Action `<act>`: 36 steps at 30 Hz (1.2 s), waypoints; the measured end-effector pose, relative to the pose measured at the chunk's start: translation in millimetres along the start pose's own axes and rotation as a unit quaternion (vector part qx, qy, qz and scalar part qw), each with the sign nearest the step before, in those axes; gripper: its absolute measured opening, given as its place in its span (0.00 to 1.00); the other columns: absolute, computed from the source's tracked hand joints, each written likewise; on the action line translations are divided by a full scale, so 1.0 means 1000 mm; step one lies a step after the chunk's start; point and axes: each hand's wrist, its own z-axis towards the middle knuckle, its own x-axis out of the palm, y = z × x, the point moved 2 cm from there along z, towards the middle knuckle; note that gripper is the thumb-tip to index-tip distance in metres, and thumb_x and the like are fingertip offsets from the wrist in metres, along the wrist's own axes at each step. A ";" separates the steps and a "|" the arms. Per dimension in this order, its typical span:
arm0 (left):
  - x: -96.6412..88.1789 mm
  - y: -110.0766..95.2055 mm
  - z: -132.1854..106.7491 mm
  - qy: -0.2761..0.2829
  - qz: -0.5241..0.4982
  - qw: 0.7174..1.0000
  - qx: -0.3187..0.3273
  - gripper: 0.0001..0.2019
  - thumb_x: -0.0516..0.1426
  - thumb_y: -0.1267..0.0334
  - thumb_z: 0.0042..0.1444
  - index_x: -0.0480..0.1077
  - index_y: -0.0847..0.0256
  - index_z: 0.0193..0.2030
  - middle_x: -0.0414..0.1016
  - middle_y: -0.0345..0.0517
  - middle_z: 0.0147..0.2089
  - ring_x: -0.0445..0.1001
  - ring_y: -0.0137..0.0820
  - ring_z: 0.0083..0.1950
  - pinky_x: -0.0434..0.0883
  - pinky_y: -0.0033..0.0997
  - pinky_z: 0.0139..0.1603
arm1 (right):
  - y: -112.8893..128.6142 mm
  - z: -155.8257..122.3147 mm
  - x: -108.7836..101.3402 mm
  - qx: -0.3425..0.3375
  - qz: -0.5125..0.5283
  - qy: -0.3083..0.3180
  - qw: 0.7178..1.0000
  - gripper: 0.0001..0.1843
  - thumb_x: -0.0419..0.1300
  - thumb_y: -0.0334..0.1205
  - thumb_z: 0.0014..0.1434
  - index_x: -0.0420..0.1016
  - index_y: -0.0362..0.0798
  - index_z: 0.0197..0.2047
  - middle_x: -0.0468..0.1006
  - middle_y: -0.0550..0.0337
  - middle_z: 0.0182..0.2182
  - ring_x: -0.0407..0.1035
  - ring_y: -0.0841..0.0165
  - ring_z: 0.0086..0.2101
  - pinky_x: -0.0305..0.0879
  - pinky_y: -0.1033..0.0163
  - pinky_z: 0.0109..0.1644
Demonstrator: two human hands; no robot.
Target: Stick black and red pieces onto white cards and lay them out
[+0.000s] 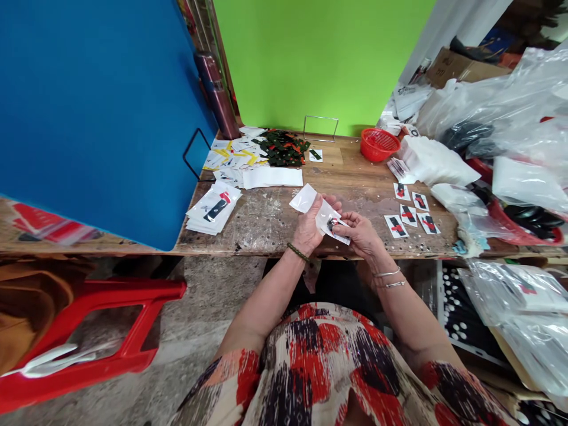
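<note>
My left hand [309,228] and my right hand [360,232] meet over the front edge of the worn wooden table [266,219]. Both are closed on a small clear packet [331,223] that holds a dark piece. A white paper slip [303,198] sticks up from my left hand's fingers. Several filled packets with black and red pieces [410,208] lie flat on the table to the right of my right hand. A stack of similar packets [213,209] lies to the left.
A red basket [378,144] stands at the back right. A heap of dark green and orange pieces [283,148] and white sheets [271,177] sit at the back. Plastic bags [501,148] crowd the right side. A blue panel [102,112] stands left; a red stool [97,331] is below.
</note>
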 end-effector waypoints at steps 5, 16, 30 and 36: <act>0.000 0.003 0.002 0.002 -0.010 1.000 -0.005 0.06 0.63 0.62 0.63 0.72 0.62 0.38 0.81 0.46 0.37 0.82 0.39 0.50 0.76 0.41 0.57 | -0.007 0.003 -0.001 -0.066 -0.014 -0.060 0.996 0.31 0.81 0.43 0.29 0.70 0.50 0.35 0.80 0.67 0.26 0.74 0.70 0.25 0.72 0.63 0.33; -0.007 0.015 0.003 -0.040 -0.026 0.999 -0.016 0.10 0.64 0.58 0.61 0.71 0.63 0.37 0.80 0.46 0.35 0.83 0.37 0.47 0.76 0.38 0.55 | -0.017 0.005 0.006 -0.048 0.005 -0.024 0.999 0.35 0.81 0.42 0.28 0.70 0.50 0.39 0.81 0.66 0.29 0.75 0.69 0.30 0.75 0.59 0.41; -0.007 0.024 0.001 -0.074 -0.074 0.994 -0.039 0.13 0.59 0.58 0.67 0.71 0.64 0.33 0.77 0.43 0.31 0.80 0.30 0.35 0.76 0.33 0.50 | -0.013 0.012 0.003 -0.128 -0.140 -0.086 0.978 0.40 0.78 0.49 0.31 0.66 0.50 0.45 0.77 0.57 0.39 0.73 0.59 0.43 0.73 0.50 0.49; -0.010 0.018 0.005 -0.090 -0.096 0.990 -0.054 0.15 0.58 0.54 0.67 0.71 0.64 0.33 0.76 0.45 0.33 0.79 0.31 0.36 0.76 0.33 0.46 | -0.019 0.012 0.000 -0.126 -0.120 -0.076 0.982 0.40 0.79 0.51 0.32 0.66 0.51 0.46 0.75 0.59 0.38 0.74 0.60 0.42 0.75 0.52 0.46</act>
